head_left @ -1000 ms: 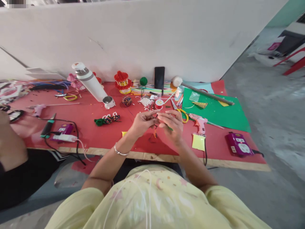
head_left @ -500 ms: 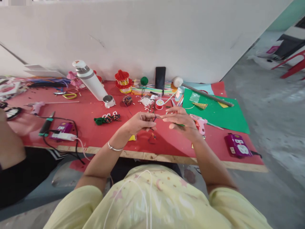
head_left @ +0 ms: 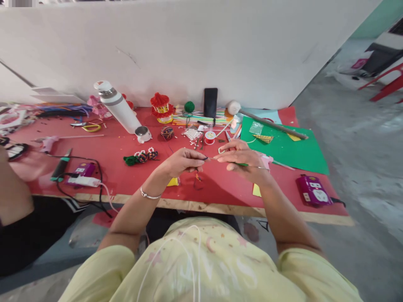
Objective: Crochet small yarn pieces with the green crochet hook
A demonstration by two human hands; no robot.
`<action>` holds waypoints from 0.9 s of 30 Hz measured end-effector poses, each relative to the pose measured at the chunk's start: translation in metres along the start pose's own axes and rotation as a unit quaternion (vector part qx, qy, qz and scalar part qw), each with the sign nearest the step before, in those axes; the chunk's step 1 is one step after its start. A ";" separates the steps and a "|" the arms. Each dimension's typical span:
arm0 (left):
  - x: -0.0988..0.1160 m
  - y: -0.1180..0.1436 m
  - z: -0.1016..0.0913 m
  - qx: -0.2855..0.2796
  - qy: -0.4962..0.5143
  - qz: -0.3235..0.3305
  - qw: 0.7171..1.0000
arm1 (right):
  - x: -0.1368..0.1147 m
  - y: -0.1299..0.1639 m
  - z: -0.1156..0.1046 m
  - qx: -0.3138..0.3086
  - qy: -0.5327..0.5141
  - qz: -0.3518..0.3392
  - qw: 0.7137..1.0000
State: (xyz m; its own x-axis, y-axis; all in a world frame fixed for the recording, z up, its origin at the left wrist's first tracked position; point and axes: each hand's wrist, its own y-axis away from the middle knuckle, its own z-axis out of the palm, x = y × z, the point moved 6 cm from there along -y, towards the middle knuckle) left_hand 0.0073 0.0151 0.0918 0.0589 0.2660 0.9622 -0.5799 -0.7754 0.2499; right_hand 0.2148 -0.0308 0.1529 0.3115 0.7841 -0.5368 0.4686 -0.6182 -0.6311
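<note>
My left hand point(head_left: 181, 162) pinches a small dark beaded piece at its fingertips, with a bit hanging below it above the red table point(head_left: 132, 176). My right hand point(head_left: 242, 158) holds a thin green wire point(head_left: 248, 165) that runs level from the left fingertips out past the right hand. Both hands hover over the table's front middle. A spool of red thread point(head_left: 210, 137) and loose white beads point(head_left: 192, 134) lie just beyond the hands. A green and dark beaded chain point(head_left: 141, 157) lies to the left of my left hand.
A white bottle point(head_left: 117, 107) lies tilted at the back left with its cap point(head_left: 143, 134) beside it. Green paper point(head_left: 283, 147), a pink glue gun point(head_left: 266, 159), a purple power strip point(head_left: 313, 191), a phone point(head_left: 210, 102) and another person's arm point(head_left: 15, 184) at left surround the work spot.
My hands have drawn apart: the right hand moved right and turned, pulling the thin green wire out level from the left fingertips. The left hand stayed near the middle.
</note>
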 end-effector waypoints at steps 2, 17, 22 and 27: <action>0.001 0.000 0.000 0.015 0.006 -0.008 1.000 | 0.002 0.002 -0.003 0.001 -0.030 0.015 0.999; -0.001 -0.008 0.029 0.084 -0.090 0.156 0.980 | 0.014 0.026 0.063 0.239 -0.028 0.086 0.967; 0.002 0.000 0.021 0.139 -0.058 0.150 0.977 | 0.021 0.029 0.048 0.280 -0.065 0.122 0.950; 0.003 -0.003 0.023 0.119 0.012 0.148 0.982 | 0.020 0.031 0.047 0.291 -0.078 0.132 0.944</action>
State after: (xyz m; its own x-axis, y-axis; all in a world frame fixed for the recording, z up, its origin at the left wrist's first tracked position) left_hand 0.0285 0.0051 0.0963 -0.1036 0.0197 0.9944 -0.3625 -0.9318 -0.0193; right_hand 0.1968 -0.0371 0.0968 0.2071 0.6086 -0.7660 -0.1556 -0.7525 -0.6399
